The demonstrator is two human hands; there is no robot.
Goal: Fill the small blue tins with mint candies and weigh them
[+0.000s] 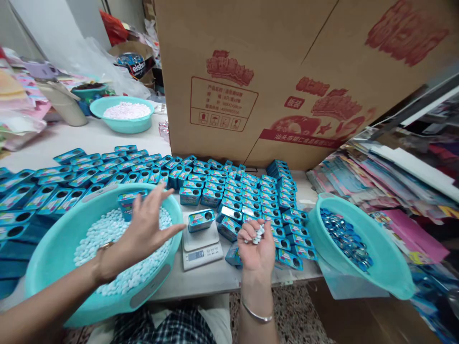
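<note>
My left hand (148,227) is over the large turquoise basin (46,267), fingers spread and holding nothing. Pale blue candies (96,239) fill the bottom of that basin. A blue tin (127,203) stands among the candies, partly behind my left fingers. My right hand (256,248) is palm up, fingers curled around several white candies (258,234). Between my hands a small digital scale (202,255) bears one blue tin (201,220) with a dark round hole in its top. The scale's display is lit, its digits hard to read.
Rows of blue tins (233,191) cover the table behind the scale and to the left. At right stands a turquoise basin (380,258) with shiny blue lids (344,239). A large cardboard box (268,71) rises behind. Another basin (122,125) of pale pink candies is at back left.
</note>
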